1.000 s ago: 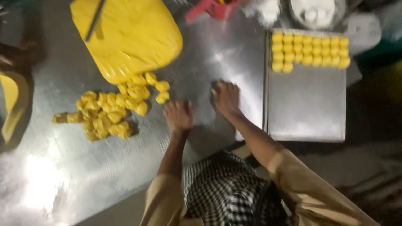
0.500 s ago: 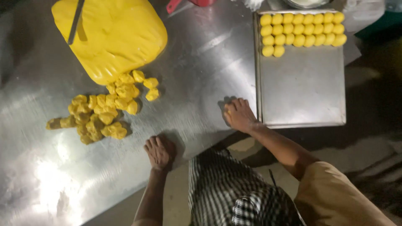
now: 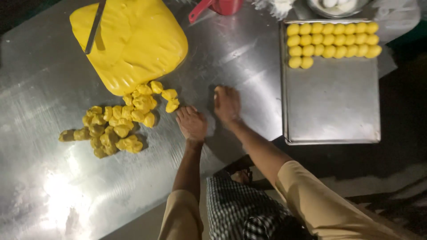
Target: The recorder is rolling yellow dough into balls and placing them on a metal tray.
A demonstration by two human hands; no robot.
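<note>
While both hands press palm-down on the shiny steel bench (image 3: 53,186), I see the left hand (image 3: 192,123) just beside soft yellow dough lumps (image 3: 116,124); the right hand (image 3: 227,103) may cover one, I cannot tell. Smooth balls (image 3: 331,42) line the tray (image 3: 333,111).

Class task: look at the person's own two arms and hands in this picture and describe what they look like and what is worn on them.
Both arms are bare from hand to above the elbow, where short tan sleeves begin. The left hand and right hand are bare: no gloves, and no rings, watch or bands that I can see. A black-and-white checked cloth covers the front.
</note>
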